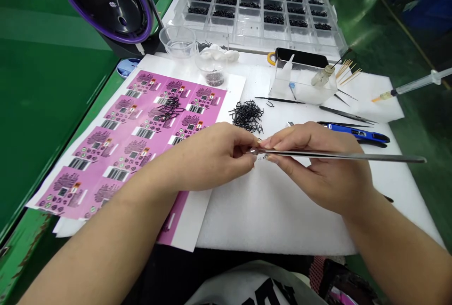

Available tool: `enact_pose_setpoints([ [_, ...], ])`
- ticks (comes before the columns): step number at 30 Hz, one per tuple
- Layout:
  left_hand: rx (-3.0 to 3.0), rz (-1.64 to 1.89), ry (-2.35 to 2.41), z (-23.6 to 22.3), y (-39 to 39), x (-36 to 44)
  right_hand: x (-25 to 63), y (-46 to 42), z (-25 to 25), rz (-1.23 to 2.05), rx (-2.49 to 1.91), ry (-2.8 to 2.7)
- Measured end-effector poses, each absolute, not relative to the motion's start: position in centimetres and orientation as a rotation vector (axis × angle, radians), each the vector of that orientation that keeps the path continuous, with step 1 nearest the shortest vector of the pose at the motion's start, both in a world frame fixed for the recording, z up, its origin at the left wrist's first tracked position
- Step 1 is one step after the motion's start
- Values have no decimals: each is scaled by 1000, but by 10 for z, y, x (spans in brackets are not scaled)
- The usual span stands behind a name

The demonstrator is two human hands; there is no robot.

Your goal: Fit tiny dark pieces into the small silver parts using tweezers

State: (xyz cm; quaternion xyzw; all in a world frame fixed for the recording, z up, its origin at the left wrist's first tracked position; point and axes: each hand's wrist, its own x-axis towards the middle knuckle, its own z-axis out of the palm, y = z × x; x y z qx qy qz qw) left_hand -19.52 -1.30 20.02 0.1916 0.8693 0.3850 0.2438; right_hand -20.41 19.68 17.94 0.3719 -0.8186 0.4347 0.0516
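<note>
My left hand (219, 156) is closed in a pinch, its thumb and fingertips around a small shiny piece too small to name. My right hand (323, 168) is closed on a pair of metal tweezers (374, 156), held nearly level with the far end pointing right. The tweezers' left end meets the left fingertips, and both hands' fingertips almost touch. Just beyond them lies a heap of small black bent pins (247, 116) on the white foam mat (243, 220). A smaller heap of black pins (171, 108) rests on a pink printed label sheet (123, 149) under my left forearm.
At the back stands a clear compartment box (247, 27) holding black pins. A purple-rimmed fan (106, 1) and clear cups (178, 41) are at the left. On the right are a clear tray (300, 84), a phone (300, 57), a blue tool (356, 131) and a syringe (416, 84).
</note>
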Motion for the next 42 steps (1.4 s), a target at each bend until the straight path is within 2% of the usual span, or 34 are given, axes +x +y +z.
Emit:
enact_pose_setpoints([
  [10,556,1002,2425,197,-13,-196,-205,196,180,1198,1318,-2436],
  [24,472,1158,2338,200,-12,-198,-200,197,185,1242,1238,-2441],
  [29,455,1193,2323,200,-13,-198,-199,198,187,1255,1168,-2461],
  [33,318,1205,2359,199,-16,-199,-203,204,187,1400,891,-2414],
  [37,233,1178,2413,200,-18,-200,-212,208,184,1461,738,-2599],
  [42,143,1158,2504,204,-19,-202,-217,203,178,1278,849,-2857],
])
